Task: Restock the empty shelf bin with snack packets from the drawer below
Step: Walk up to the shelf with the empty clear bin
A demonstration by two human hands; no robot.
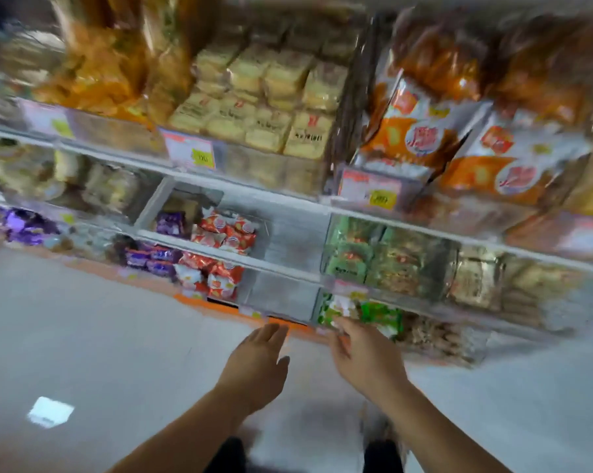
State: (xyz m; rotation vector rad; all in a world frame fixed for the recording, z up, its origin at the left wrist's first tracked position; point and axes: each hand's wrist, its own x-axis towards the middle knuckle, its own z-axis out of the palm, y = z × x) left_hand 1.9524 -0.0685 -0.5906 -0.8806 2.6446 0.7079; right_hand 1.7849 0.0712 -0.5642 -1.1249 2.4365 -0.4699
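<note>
Two hands reach just below the empty clear plastic shelf bin (283,295): left hand (254,363) released with fingers straight, right hand (363,356) against blurred green snack packets (381,315), grip unclear.

Both bare forearms (185,428) extend forward from the lower edge of the view, converging slightly; bare left hand (257,363) back-up, fingers straight and close together, thumb spread toward the inside, holding nothing; bare right hand (363,356) reaches slightly further forward, fingers stretched out, thumb dropped below the palm; motion blur hides fingertip contact; hands near, not touching.
</note>
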